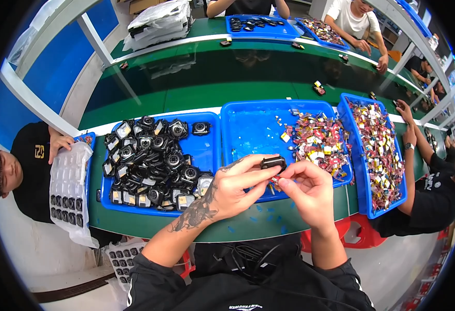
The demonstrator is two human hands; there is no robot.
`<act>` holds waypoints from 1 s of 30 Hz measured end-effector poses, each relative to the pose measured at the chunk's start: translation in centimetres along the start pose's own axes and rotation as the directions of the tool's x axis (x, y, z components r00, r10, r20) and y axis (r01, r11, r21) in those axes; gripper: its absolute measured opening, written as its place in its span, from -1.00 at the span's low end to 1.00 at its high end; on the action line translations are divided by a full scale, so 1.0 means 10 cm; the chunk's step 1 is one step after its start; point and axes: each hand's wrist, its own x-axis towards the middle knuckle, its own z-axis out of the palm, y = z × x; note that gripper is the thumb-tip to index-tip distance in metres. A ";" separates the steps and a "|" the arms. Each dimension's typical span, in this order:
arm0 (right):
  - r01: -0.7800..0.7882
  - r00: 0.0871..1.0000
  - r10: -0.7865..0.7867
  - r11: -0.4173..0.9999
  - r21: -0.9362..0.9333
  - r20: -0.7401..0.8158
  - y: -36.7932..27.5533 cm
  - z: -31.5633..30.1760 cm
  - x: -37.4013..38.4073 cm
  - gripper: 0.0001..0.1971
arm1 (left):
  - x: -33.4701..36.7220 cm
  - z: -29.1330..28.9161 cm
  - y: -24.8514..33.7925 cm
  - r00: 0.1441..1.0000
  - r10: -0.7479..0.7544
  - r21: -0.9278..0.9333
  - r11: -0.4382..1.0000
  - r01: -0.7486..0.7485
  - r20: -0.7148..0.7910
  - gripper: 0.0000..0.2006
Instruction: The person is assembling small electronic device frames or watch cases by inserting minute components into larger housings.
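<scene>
My left hand [235, 189] grips a black smartwatch case [274, 163] between thumb and fingers, in front of the middle blue tray [256, 111]. Close against it, the thumb and forefinger of my right hand [313, 194] pinch a small red part [275, 179]; fingers hide most of it, and whether it is joined to the case I cannot tell. On the left, a blue tray [215, 137] holds a heap of black watch cases [144, 155]. Small red, yellow and white parts [320, 137] are piled in the right half of the middle tray.
Another blue tray [359, 155], full of similar small parts, stands at the right. A green conveyor belt [186, 93] crosses beyond the trays, carrying scattered pieces. To the left a person [22, 171] holds a white blister tray [69, 181] of watch cases. Other people sit across and at right.
</scene>
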 end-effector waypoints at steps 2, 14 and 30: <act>0.031 0.998 -0.035 0.995 -0.099 -0.045 0.00 0.03 -0.01 -0.89 | 0.02 -0.01 0.02 1.000 -0.007 0.028 1.000 0.007 -0.009 -0.68; 0.234 0.943 -0.329 0.771 -0.592 -0.056 -0.02 0.05 0.01 -0.91 | -0.02 0.05 0.02 1.000 -0.012 0.123 0.992 0.015 -0.028 -0.76; 0.116 0.975 -0.177 0.921 -0.372 -0.134 0.05 0.05 -0.07 -0.76 | -0.02 0.07 -0.05 0.716 -0.618 -0.626 0.427 0.653 0.325 -0.82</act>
